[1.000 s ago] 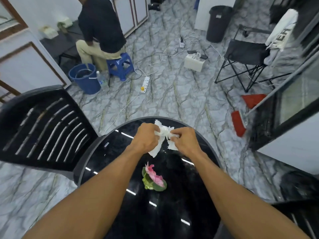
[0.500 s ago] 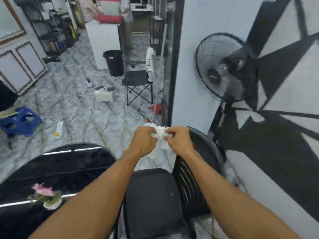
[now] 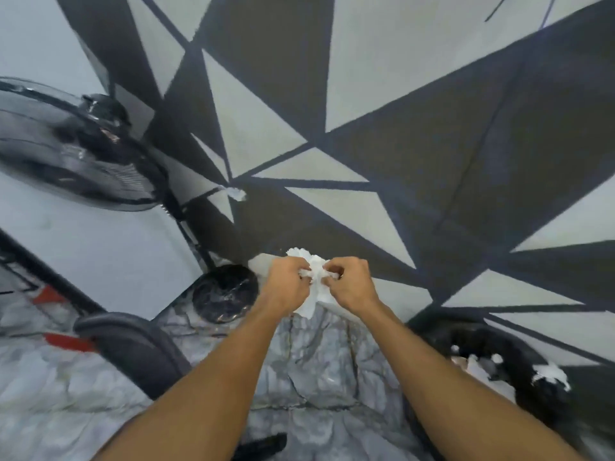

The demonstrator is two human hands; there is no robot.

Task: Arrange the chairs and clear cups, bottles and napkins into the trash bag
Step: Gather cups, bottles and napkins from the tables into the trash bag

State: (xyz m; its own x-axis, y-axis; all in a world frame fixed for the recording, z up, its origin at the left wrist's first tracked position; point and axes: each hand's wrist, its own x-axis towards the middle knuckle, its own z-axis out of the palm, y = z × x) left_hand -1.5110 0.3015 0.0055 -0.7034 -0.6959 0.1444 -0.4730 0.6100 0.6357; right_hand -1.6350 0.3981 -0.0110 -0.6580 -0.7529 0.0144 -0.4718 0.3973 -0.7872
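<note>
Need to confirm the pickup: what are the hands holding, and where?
A crumpled white napkin, pinched near its top by the left hand and right hand; its lower end hangs free.

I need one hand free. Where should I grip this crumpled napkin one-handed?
Pinch the bunched middle of the napkin, where the left hand and right hand grip it, coming from above. The loose tail hanging below looks thin and may tear.

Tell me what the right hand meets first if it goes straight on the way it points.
The white napkin it pinches; the right hand points inward, with the left hand just beyond, gripping the same napkin. Depth past that is unclear.
</note>
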